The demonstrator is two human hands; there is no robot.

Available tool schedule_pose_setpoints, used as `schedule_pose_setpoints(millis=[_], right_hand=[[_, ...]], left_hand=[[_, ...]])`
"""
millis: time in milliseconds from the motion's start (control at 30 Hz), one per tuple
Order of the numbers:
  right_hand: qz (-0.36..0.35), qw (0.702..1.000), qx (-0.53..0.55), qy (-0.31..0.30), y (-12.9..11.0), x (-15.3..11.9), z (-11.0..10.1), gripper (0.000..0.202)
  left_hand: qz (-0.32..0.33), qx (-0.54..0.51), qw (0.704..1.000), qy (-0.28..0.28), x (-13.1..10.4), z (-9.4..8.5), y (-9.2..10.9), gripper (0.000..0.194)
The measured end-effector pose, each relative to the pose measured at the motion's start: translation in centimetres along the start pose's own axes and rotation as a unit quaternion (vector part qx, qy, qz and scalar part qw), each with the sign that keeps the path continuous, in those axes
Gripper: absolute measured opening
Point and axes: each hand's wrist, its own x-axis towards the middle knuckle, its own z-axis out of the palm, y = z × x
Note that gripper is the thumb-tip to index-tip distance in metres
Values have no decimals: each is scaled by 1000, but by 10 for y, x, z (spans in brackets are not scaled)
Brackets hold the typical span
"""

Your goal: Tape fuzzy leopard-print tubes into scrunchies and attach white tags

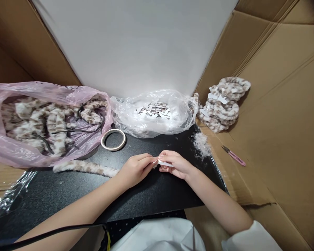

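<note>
Both hands meet above the black table, fingertips almost touching. My right hand [176,164] is closed, pinching a small white strip [165,163], perhaps a card tag or tape. A fluffy white-and-brown fur strip [86,168] lies across the table and runs beneath my left hand [137,169]. The left fingers are closed around what looks like its end, and a bit of fur shows near the fingertips. Exactly how the white strip and the fur touch is hidden by the fingers.
A pink plastic bag [104,104] holds furry pieces and dark cords. Beside it are a tape roll [113,150] and a clear bag [125,122] of white tags. To the right are stacked furry loops [219,108], fluff [202,144] and pink-handled snips [237,158]. Cardboard walls [282,104] enclose the table.
</note>
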Motion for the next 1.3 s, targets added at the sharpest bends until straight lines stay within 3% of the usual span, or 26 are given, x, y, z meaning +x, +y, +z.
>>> schedule_pose_setpoints(millis=[300, 567, 633, 733, 800, 867, 900, 967, 1033, 1100, 1133, 1200, 1300], right_hand=[[115, 980, 142, -74, -3, 1, -4, 14], [154, 971, 155, -101, -3, 0, -4, 19], [152, 973, 132, -108, -4, -1, -4, 19], [105, 986, 72, -107, -4, -1, -5, 19], [20, 998, 19, -64, -3, -1, -6, 25], [-99, 994, -52, 16, -2, -2, -6, 29], [-167, 980, -95, 58, -2, -3, -6, 30], [-298, 925, -206, 119, -3, -6, -5, 31], [-401, 839, -346, 127, -4, -10, -3, 29], [-455, 750, -469, 106, -4, -11, -2, 20], [-467, 720, -506, 95, -4, -11, -1, 14], [-481, 695, -528, 82, -3, -10, -2, 4], [-489, 702, -513, 74, -2, -6, -5, 5]], left_hand=[[70, 22, 997, 23, 0, -1, -4, 11], [89, 13, 996, 9, 1, -5, -2, 10], [44, -23, 999, -6, 3, -6, 1, 11], [-126, -113, 985, -24, 6, -6, 5, 28], [-252, -203, 946, -35, 7, -4, 6, 35], [-333, -283, 899, -39, 8, -2, 6, 39], [-357, -308, 881, -39, 8, -1, 5, 40], [-382, -334, 861, -35, 9, -1, 4, 40], [-393, -353, 849, -28, 9, 0, 4, 38], [-396, -374, 838, -23, 10, 0, 4, 36], [-396, -384, 834, -22, 10, 0, 4, 34], [-396, -399, 827, -24, 10, 0, 3, 32], [-412, -427, 805, -18, 9, 2, 1, 32]])
